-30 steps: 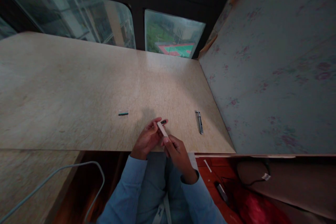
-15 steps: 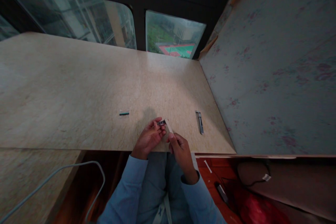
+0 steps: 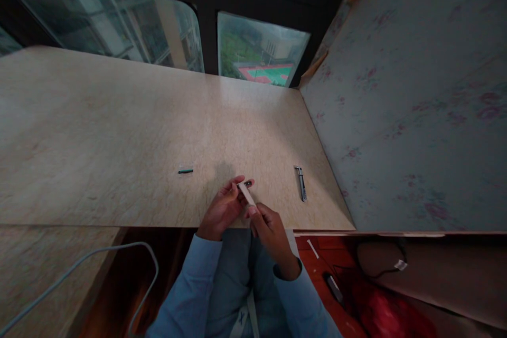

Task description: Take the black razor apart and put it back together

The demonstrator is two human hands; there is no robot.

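Observation:
My left hand [image 3: 223,210] has its fingers closed around a small dark piece with a metallic look [image 3: 248,183], which pokes out past the fingertips; its exact kind is too small to make out. Between the thumb and fingers of my right hand [image 3: 270,228] is a flat, cream-coloured strip [image 3: 247,194]. The strip's far end lies across the dark piece and seems to touch it. Both hands are just above the table's front edge. To their right a dark-handled razor [image 3: 301,184] with a T-shaped head lies flat.
On the pale stone-patterned table [image 3: 130,132], a thin green-and-black piece [image 3: 185,171] lies left of my hands, on or in clear plastic. A floral-papered wall [image 3: 400,116] borders the table at right. Windows stand behind. A grey cable [image 3: 114,247] loops at lower left.
My right hand has shifted slightly left, and the strip's tip has slid left across the dark piece. My left hand has hardly moved.

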